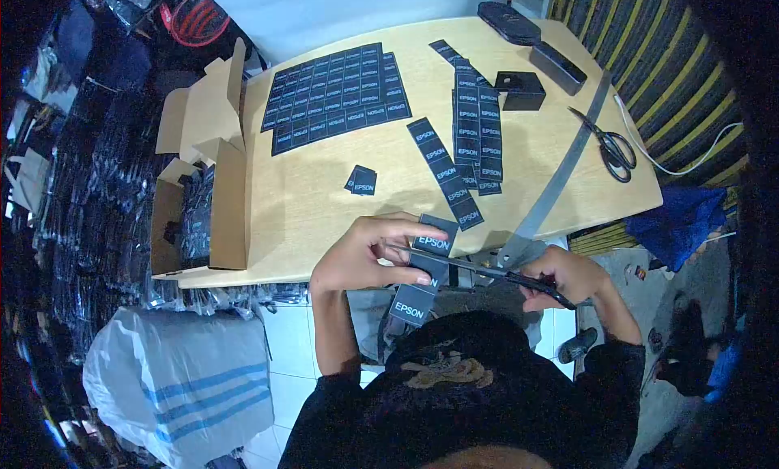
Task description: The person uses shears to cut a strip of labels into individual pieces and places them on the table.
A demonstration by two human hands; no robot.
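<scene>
Black EPSON-lettered strip [412,300] met the scissors [491,271] at the near edge of the table [316,217].
Snipping single labels off seemed the step in hand; the next move called for keeping the blades square between two panels. White lettering stood out on the strip's dark, squarish panels. The left hand [369,250] pinched it between thumb and fingers; the right hand [564,276] gripped the handles. Beyond lay overlapping loose labels [363,182] and longer strips [468,128].

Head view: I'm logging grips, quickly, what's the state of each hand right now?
Left hand: closed, holding a strip of EPSON labels.
Right hand: closed on the handles of the scissors.
</scene>
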